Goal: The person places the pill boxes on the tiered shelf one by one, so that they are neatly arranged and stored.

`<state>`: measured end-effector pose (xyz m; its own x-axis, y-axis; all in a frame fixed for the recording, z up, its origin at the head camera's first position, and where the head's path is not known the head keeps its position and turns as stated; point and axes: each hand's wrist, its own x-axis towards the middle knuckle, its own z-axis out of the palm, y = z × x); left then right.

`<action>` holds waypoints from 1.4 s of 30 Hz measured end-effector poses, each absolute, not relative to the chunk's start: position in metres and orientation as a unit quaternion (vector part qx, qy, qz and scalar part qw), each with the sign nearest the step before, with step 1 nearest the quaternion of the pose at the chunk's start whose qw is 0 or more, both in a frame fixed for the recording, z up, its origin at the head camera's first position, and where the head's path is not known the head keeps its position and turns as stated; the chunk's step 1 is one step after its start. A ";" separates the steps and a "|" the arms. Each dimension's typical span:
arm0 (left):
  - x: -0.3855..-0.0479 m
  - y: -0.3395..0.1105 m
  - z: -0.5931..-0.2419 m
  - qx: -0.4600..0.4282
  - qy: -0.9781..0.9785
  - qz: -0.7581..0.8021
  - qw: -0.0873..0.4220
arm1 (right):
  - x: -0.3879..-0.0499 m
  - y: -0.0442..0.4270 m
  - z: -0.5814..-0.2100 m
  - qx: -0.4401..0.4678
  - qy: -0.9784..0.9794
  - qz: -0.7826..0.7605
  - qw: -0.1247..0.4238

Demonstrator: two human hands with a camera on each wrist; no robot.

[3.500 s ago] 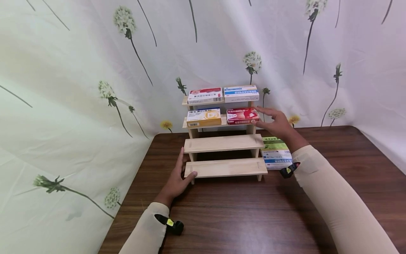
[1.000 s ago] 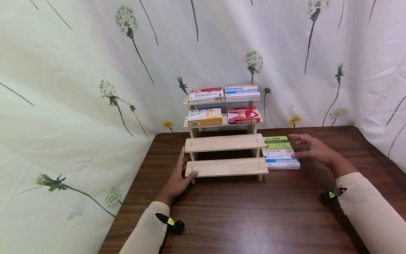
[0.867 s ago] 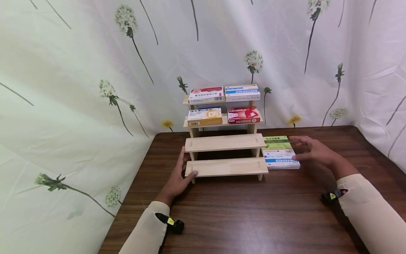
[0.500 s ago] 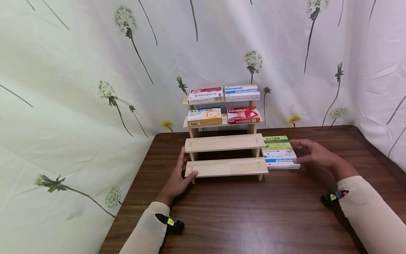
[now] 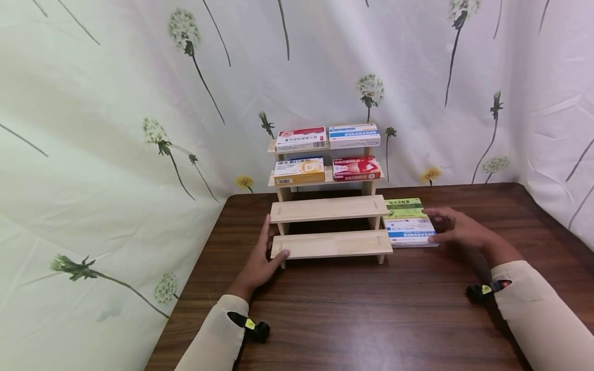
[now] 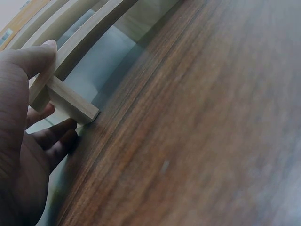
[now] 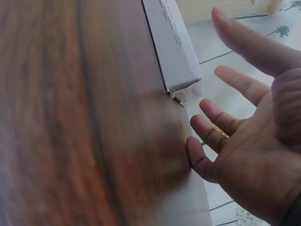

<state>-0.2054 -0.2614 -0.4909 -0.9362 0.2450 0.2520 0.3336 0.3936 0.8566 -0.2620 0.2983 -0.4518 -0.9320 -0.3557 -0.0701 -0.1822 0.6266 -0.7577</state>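
In the head view a stepped wooden rack (image 5: pixel 331 244) stands mid-table. My left hand (image 5: pixel 258 263) grips its lower left end, thumb over the lowest step (image 6: pixel 89 40) and fingers beside the leg. My right hand (image 5: pixel 466 232) hovers at the right end of a blue-and-white medicine box (image 5: pixel 408 232), lying flat beside the rack. Its fingers are spread and hold nothing; in the right wrist view the hand (image 7: pixel 254 136) appears apart from the white box end (image 7: pixel 176 52). A green medicine box (image 5: pixel 405 208) lies directly behind the blue-and-white one.
The top step bears a red-and-white box (image 5: pixel 300 139) and another blue-and-white box (image 5: pixel 355 136). Below them sit a yellow-and-white vitamin D box (image 5: pixel 299 170) and a red box (image 5: pixel 356 169). A patterned curtain (image 5: pixel 315 77) backs the brown table (image 5: pixel 352 309).
My right hand has left the red box on the second step and come down right to the boxes on the table. Lately it sinks slightly. My left hand stays on the rack.
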 end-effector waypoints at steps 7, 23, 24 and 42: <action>-0.206 -0.262 -0.491 -0.170 -0.834 -0.524 0.041 | -0.263 0.299 -0.456 -0.164 0.894 -0.405 0.102; -0.208 -0.262 -0.493 -0.166 -0.836 -0.521 0.041 | -0.261 0.303 -0.462 -0.172 0.900 -0.389 0.093; -0.207 -0.262 -0.493 -0.166 -0.836 -0.522 0.040 | -0.261 0.303 -0.462 -0.170 0.901 -0.388 0.094; -0.207 -0.263 -0.492 -0.162 -0.836 -0.523 0.036 | -0.264 0.304 -0.468 -0.175 0.908 -0.368 0.095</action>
<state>-0.2071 -0.2626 -0.4925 -0.9451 0.2324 0.2299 0.3085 0.4016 0.8623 -0.2643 0.3040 -0.4679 -0.9209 -0.3873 -0.0431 -0.2480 0.6678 -0.7018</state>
